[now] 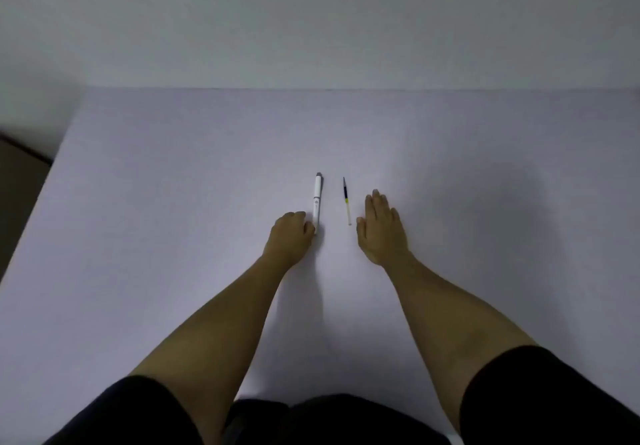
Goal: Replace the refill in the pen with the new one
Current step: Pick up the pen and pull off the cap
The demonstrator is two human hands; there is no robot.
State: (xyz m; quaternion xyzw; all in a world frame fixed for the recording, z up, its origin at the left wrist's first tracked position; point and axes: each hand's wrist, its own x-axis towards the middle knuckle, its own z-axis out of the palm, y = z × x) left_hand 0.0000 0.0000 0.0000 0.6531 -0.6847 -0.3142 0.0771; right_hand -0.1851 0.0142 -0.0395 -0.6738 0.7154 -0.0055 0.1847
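Two hands: left hand [290, 233] curled against white pen [317, 202], right hand [381, 228] flat, spread.

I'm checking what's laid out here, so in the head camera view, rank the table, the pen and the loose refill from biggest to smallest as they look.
1. table, far the largest.
2. pen, lying by the left hand.
3. refill, near the right hand; about as long as the pen but much thinner, so smallest.
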